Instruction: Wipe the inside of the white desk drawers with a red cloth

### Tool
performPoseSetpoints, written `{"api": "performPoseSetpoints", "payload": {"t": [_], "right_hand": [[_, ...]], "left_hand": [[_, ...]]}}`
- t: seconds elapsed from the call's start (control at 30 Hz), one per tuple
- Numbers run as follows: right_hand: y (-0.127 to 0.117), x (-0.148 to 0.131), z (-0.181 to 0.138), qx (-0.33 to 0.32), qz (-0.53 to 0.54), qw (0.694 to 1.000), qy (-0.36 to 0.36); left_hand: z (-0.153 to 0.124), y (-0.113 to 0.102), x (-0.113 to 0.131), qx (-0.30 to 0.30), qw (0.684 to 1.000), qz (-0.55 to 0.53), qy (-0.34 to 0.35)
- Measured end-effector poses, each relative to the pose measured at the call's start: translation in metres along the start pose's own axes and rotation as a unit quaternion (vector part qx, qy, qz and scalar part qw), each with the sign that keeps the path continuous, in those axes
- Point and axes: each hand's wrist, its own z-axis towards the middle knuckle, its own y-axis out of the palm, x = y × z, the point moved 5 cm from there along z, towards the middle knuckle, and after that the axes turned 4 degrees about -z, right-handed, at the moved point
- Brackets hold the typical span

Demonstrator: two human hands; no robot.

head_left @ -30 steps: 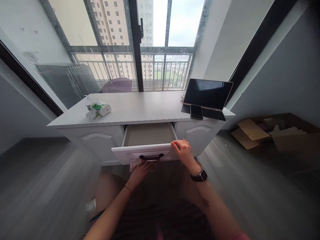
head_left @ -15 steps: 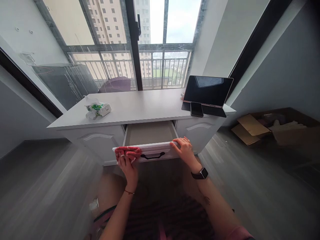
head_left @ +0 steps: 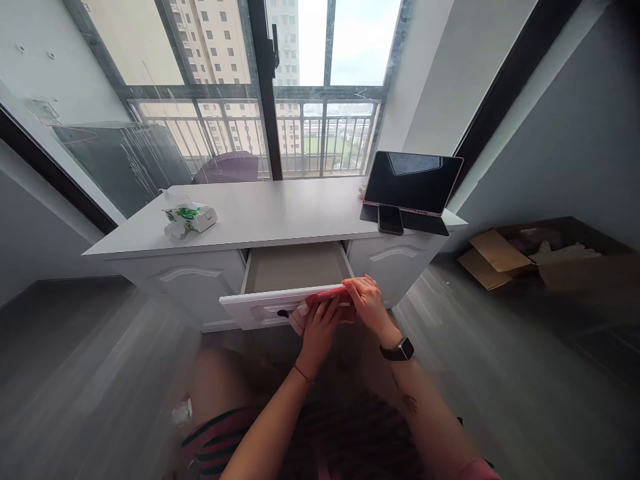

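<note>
A white desk (head_left: 280, 220) stands under the window with its middle drawer (head_left: 260, 307) pulled out; the drawer looks empty inside. My left hand (head_left: 319, 327) presses a red cloth (head_left: 327, 298) against the top right of the drawer front, its fingers closed on the cloth. My right hand (head_left: 369, 301), with a dark watch on the wrist, rests curled over the drawer's right top corner, right beside the cloth. The black drawer handle is mostly hidden behind my left hand.
A tissue pack (head_left: 190, 217) lies on the desk's left part. A tablet (head_left: 413, 181) stands propped at the right with a phone (head_left: 391, 219) before it. Flattened cardboard (head_left: 493, 257) lies on the floor at right. A crumpled tissue (head_left: 183, 411) sits by my knee.
My left hand slid the red cloth along the drawer's top edge from the left end to the right, up to my right hand. The right hand stayed on the drawer corner.
</note>
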Motion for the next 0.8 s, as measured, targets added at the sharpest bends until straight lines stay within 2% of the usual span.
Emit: {"api": "performPoseSetpoints", "payload": {"t": [0.17, 0.37, 0.53, 0.6, 0.67, 0.73, 0.8], "right_hand": [[0.001, 0.001, -0.001, 0.003, -0.003, 1.0, 0.003], [0.003, 0.002, -0.003, 0.034, 0.01, 0.999, -0.001], [0.009, -0.017, -0.022, 0.102, 0.002, 0.994, -0.025], [0.023, -0.03, -0.036, 0.094, 0.008, 0.995, -0.035], [0.046, -0.044, -0.048, 0.047, 0.026, 0.997, -0.051], [0.069, -0.056, -0.058, -0.008, 0.051, 0.997, -0.058], [0.088, -0.062, -0.063, -0.041, 0.062, 0.996, -0.058]], "left_hand": [[-0.014, -0.017, -0.028, 0.001, 0.999, 0.053, 0.0], [-0.062, -0.045, -0.091, 0.085, 0.993, 0.071, -0.043], [-0.097, -0.067, -0.129, 0.15, 0.98, 0.035, -0.13], [-0.109, -0.071, -0.136, 0.162, 0.969, 0.004, -0.187], [-0.12, -0.071, -0.138, 0.177, 0.951, -0.047, -0.248], [-0.13, -0.065, -0.138, 0.184, 0.919, -0.136, -0.321], [-0.14, -0.053, -0.136, 0.174, 0.845, -0.278, -0.421]]}}
